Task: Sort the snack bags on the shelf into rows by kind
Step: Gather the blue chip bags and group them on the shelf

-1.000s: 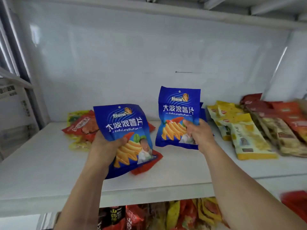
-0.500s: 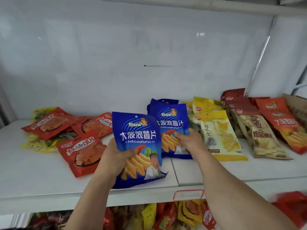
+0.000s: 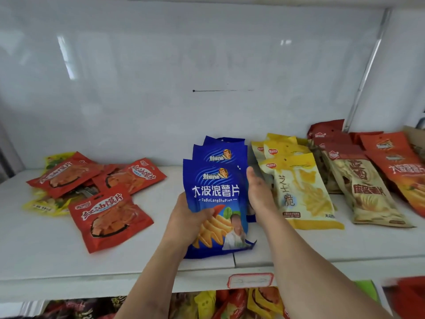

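Left hand gripped front blue bag at its lower left, bag fronting blue row mid-shelf, right hand flat, fingers straight against row's right side, yellow bags just beside

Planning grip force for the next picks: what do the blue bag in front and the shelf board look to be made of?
Blue bag: apparently thin glossy plastic film; it shows sheen, printed artwork and a crimped bottom seal. Shelf board: looks like white painted metal or laminate, smooth and semi-matte, with a seam between panels; which one is unclear.

A shop: white shelf stocked with packaged snack bags, a price label holder on its edge.
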A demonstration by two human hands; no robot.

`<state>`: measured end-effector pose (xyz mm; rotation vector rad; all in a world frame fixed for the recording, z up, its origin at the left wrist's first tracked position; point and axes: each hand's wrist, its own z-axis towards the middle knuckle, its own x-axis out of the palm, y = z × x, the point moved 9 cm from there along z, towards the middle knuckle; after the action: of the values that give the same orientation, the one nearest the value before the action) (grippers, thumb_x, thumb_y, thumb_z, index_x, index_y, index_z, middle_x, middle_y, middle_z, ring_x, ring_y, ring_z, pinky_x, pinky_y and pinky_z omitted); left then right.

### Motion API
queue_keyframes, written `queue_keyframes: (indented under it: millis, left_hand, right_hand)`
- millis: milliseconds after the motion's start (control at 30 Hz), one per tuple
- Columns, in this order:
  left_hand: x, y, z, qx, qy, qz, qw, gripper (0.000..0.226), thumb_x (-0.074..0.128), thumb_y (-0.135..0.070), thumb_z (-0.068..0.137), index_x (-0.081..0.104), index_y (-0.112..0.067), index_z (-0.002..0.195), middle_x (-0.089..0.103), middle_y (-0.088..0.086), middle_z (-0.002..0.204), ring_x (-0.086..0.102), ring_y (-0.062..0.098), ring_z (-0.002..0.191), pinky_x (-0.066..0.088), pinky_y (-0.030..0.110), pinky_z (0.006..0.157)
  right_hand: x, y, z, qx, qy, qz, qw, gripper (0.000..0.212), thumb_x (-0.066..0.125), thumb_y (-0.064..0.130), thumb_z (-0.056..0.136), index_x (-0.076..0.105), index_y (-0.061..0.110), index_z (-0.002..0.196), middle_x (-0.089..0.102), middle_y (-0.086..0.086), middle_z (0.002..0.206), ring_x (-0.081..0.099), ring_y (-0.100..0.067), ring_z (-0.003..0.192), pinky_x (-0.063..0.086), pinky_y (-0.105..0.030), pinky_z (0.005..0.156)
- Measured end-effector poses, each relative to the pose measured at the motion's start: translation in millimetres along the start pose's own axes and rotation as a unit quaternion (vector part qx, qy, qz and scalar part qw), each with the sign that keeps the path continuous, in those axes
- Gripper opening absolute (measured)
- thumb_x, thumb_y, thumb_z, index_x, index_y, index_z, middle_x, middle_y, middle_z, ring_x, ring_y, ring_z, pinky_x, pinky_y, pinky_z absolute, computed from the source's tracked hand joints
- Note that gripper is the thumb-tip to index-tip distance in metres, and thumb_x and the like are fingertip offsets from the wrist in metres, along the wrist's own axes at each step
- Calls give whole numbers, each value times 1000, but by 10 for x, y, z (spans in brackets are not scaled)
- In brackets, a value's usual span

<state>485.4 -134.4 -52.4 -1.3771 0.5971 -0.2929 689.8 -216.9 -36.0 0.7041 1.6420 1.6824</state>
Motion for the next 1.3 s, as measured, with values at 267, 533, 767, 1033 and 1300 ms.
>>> queue_keyframes:
  millis: [267,533,767,1033,1300]
  left_hand:
    - [122,53,184,15,-63,20,998,64,84,-38,77,49,-29,131,72,-7,112,72,12,94,62,38,80]
    - [125,52,278,0,-79,40,996,77,84,-43,74,44,-25,137,67,-5,119,68,16,101,56,28,73]
    - [139,61,387,-6,-86,68,994,77,83,-43,76,42,-24,139,65,-3,125,66,17,107,59,37,85]
    - [118,20,358,-15,-100,91,991,83,83,-47,74,40,-24,140,64,-1,127,64,21,110,58,41,88]
    - [68,-66,259,-18,-112,150,982,79,78,-52,79,35,-24,139,64,-2,126,66,21,108,59,38,82]
  right_hand:
    - [117,-124,29,-10,73,19,997,43,79,48,78,62,21,107,77,0,99,76,-14,82,60,-32,73]
    - [112,-231,217,-10,51,-54,997,59,80,53,75,56,21,119,72,2,109,73,-13,90,62,-38,80]
    - [104,-199,304,-19,27,-85,996,53,79,46,79,55,20,118,69,1,112,69,-14,93,56,-26,68]
    - [102,-167,322,-28,19,-112,993,54,79,47,79,55,19,119,69,0,115,69,-16,95,58,-33,78]
    - [56,-11,303,-29,0,-139,990,65,80,43,80,46,17,128,62,2,115,66,-16,96,51,-22,61]
